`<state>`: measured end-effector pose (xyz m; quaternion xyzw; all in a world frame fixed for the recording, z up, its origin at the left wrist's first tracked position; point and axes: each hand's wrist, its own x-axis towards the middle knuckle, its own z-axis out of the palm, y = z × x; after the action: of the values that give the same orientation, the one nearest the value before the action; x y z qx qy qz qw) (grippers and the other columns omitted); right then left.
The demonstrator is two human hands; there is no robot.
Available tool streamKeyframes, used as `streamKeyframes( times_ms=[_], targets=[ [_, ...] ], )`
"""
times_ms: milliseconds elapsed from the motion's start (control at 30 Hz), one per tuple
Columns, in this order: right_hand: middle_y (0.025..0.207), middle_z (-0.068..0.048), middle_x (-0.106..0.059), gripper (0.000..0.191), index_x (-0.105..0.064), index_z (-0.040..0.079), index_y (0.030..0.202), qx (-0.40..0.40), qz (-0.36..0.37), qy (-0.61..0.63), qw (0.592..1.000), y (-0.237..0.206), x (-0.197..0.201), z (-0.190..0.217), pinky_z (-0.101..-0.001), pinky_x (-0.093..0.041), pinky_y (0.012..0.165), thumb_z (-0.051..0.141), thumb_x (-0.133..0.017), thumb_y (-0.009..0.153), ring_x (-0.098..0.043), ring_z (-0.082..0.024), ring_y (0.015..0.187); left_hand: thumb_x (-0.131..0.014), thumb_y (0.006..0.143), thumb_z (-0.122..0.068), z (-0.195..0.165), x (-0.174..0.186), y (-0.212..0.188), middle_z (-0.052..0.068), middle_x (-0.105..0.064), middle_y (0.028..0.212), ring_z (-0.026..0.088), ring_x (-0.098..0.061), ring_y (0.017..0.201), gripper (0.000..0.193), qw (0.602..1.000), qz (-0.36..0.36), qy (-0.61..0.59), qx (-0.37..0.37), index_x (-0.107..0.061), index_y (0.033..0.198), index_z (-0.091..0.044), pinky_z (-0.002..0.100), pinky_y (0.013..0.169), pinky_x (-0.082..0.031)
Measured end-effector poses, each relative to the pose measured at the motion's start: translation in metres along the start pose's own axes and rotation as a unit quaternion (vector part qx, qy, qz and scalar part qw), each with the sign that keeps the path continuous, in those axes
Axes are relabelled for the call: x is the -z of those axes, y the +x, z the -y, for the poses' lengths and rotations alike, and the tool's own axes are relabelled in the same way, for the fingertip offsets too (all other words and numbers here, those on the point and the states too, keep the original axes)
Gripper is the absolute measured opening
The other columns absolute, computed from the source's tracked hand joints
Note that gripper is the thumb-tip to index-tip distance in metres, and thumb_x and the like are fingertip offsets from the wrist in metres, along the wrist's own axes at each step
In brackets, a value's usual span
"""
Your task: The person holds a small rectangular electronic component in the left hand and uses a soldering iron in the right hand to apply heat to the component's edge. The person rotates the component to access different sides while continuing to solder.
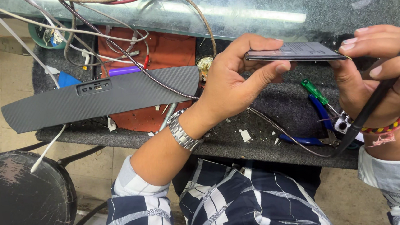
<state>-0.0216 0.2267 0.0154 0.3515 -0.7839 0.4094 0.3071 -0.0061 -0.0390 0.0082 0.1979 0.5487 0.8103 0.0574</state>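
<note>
Nearest the lens: striped dark-and-white trousers [245, 204] across the lap, with matching shirt cuffs at both wrists. Lower left, a round black stool [19, 203], scuffed on its seat, standing on the pale floor beside the worktop [280, 106]. On that dark, felt-covered worktop, a long black panel [99, 99] with a carbon-weave look and a small port cut-out, lying across a red mat [171, 50]. Above it, a tangle of white, grey and braided cables [108, 34] trailing toward the far edge.

Left hand [236, 83], with a metal watch [181, 132] at the wrist, raised over the worktop; thumb and fingers closed on the left end of a flat dark phone battery [295, 52], held level and edge-on to the camera. Right hand [382, 76], with a red-and-yellow bead bracelet [385, 127], supporting the battery's right end with its fingertips and also gripping a thin black soldering iron [379, 94], its cord running down off the front edge.

Below the battery, blue-handled pliers [318, 131] lying on the felt, a small green-handled screwdriver [314, 91] just beside them, and white scraps scattered near.
</note>
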Motion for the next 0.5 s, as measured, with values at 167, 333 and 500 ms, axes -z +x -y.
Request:
streamKeyframes(
  times_ms=[167,333,500],
  targets=[
    [0.105,-0.019,-0.07,0.037,-0.043,0.006,0.105,-0.003,0.044,0.009,0.999,0.006,0.002,0.001,-0.0451,-0.058,0.095,-0.002,-0.078,0.099,-0.073,-0.032,0.097,-0.069,0.109,-0.009,0.003,0.003,0.001,0.008,-0.073,0.111,0.011,-0.073,0.102,0.023,1.0,0.0,-0.002,-0.004,-0.056,0.127,-0.002,0.025,0.09,-0.063],
    [0.101,-0.02,-0.07,0.035,-0.042,0.008,0.096,-0.004,0.079,0.038,0.996,0.018,0.01,0.004,-0.0454,-0.057,0.094,-0.003,-0.075,0.096,-0.072,-0.032,0.092,-0.068,0.109,-0.01,0.005,-0.003,0.005,0.009,-0.075,0.111,0.013,-0.075,0.103,0.023,1.0,0.003,0.005,-0.007,-0.056,0.127,-0.003,0.024,0.085,-0.064],
    [0.099,-0.02,-0.07,0.034,-0.043,0.005,0.098,-0.002,0.092,0.052,0.994,0.022,0.014,0.005,-0.0451,-0.057,0.093,-0.004,-0.075,0.094,-0.072,-0.03,0.089,-0.068,0.109,-0.009,0.005,-0.005,0.006,0.011,-0.075,0.111,0.017,-0.076,0.105,0.025,1.0,-0.003,0.003,-0.004,-0.055,0.129,-0.004,0.026,0.084,-0.066]
  ],
)
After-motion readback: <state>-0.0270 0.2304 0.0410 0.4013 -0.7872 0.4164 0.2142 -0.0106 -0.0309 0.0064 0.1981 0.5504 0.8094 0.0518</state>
